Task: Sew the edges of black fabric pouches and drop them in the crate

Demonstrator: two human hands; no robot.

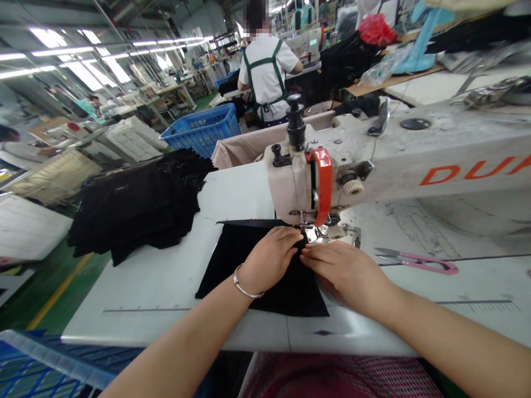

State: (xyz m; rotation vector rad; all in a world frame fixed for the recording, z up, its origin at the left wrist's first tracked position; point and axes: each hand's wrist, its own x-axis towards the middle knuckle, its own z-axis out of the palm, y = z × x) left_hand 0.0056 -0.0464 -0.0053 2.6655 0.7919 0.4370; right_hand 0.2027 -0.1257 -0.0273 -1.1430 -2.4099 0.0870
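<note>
Two bare hands: the cloth (228, 260) is touched by both, the fingertips of the left hand (271, 257) being set just beside those of the right hand (342, 271).
Left hand: laid palm down over the cloth, fingers bent and held together; whether the cloth is pinched cannot be told.
Right hand: fingertips rested on the right edge of the cloth; a grip by the thumb is hidden, so it cannot be told either.
Cloth: spread flat on the table (157, 298), black, partly covered by the left hand, its lower corner reached out between the forearms.
Strip: a dark strip (253, 223) is seen along the cloth's far edge, beyond the left hand; it may be a zip, though detail is poor.
Machine: the sewing machine (381, 160) is placed beyond both hands, its metal plate (318, 235) just past the fingertips.
Snips: pink-handled snips (427, 262) are laid right of the right hand.
Bracelet: a bracelet (244, 284) is worn behind the left hand.
Stack: black pieces (141, 193) are piled left of the left hand, farther off.
Co-worker: a person (267, 72) is seen well beyond both hands, back turned.
</note>
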